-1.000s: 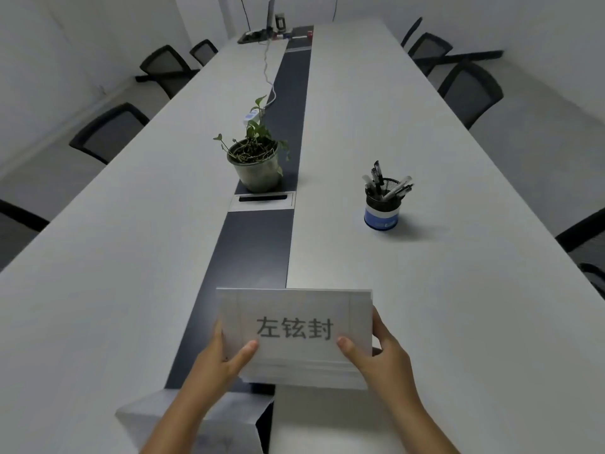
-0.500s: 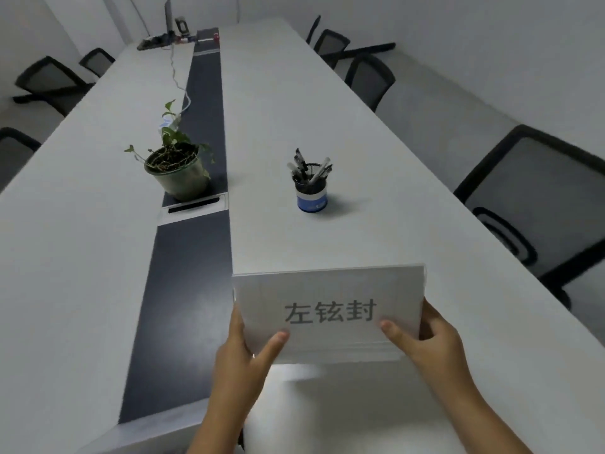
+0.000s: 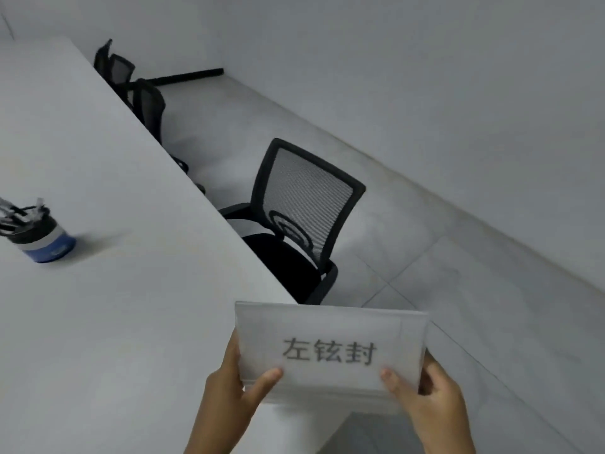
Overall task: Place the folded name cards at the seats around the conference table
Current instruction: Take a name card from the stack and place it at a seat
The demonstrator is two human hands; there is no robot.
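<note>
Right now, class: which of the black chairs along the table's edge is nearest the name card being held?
The mesh-backed chair just beyond the name card: its whole backrest and seat show, while the other chairs are further along the table.

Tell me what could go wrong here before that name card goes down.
1. The name card hangs partly past the edge of the table, held by the left hand and right hand; released here, it could drop to the floor.
2. The printed side faces the holder; set down this way, it may face away from the nearest chair.
3. The view is blurred, so placement could be off.
</note>
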